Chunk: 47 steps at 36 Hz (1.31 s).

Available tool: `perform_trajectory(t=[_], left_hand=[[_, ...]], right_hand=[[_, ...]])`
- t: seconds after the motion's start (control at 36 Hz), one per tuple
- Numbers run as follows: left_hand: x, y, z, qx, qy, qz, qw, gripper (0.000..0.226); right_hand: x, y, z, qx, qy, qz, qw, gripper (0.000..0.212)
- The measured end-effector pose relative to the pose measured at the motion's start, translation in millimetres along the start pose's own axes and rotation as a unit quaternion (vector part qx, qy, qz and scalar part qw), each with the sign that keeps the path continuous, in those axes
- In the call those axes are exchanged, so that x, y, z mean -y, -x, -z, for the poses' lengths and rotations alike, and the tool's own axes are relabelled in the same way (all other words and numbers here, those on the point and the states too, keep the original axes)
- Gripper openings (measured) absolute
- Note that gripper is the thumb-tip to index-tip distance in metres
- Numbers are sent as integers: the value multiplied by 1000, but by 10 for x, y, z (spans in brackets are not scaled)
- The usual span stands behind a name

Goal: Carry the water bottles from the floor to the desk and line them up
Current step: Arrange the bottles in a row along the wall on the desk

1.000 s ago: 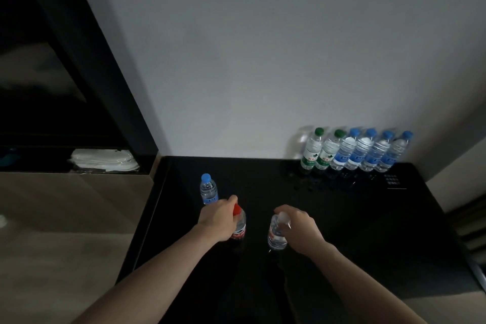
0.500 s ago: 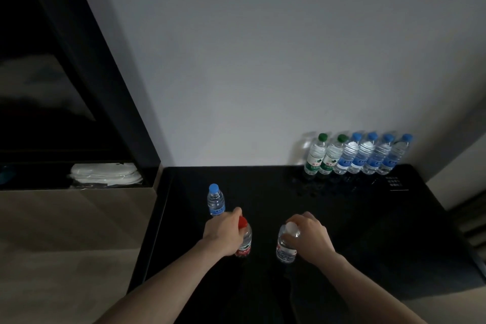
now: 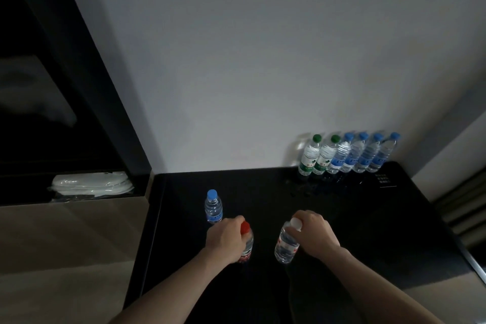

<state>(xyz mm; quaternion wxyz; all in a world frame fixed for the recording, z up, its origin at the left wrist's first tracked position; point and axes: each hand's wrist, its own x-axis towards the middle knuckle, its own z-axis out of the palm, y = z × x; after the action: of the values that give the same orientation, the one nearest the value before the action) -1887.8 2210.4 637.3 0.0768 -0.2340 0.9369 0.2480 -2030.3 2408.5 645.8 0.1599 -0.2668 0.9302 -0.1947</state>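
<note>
A: On the black desk, left side: one blue-capped bottle stands upright and alone, touched by no hand. Just right of it, the left hand wraps its fingers round the neck and shoulder of the red-capped bottle. Whether the base rests on the desk, cannot tell.

B: And the right hand?

A: Fingers curl over the top of the white-capped bottle, which tilts, cap toward the right; its base looks at or just above the surface.

B: Back row?

A: The row of bottles at the wall, far right: two green caps, then four blue caps, shoulder to shoulder. Six lined up.

B: Total count?

A: Nine on or at the desk: five blue caps, two green, one red, one white.

B: Progress?

A: Judgement: well along. Six are placed; three near the front edge are not yet in line. The floor is out of view, so any bottles left there cannot be counted.
</note>
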Motion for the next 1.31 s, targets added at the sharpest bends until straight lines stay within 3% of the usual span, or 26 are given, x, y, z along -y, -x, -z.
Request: perform_trajectory(t=[0.53, 0.89, 1.31], left_hand=[[18, -203, -17, -39, 4, -15, 999, 17], [-121, -601, -26, -56, -1, 33, 998, 12], [-361, -1212, 87, -29, -20, 30, 999, 15]], right_hand=[[85, -883, 613, -18, 35, 18, 999, 18], [-79, -1402, 919, 32, 77, 50, 995, 26], [-416, -1695, 846, 92, 127, 87, 984, 23]])
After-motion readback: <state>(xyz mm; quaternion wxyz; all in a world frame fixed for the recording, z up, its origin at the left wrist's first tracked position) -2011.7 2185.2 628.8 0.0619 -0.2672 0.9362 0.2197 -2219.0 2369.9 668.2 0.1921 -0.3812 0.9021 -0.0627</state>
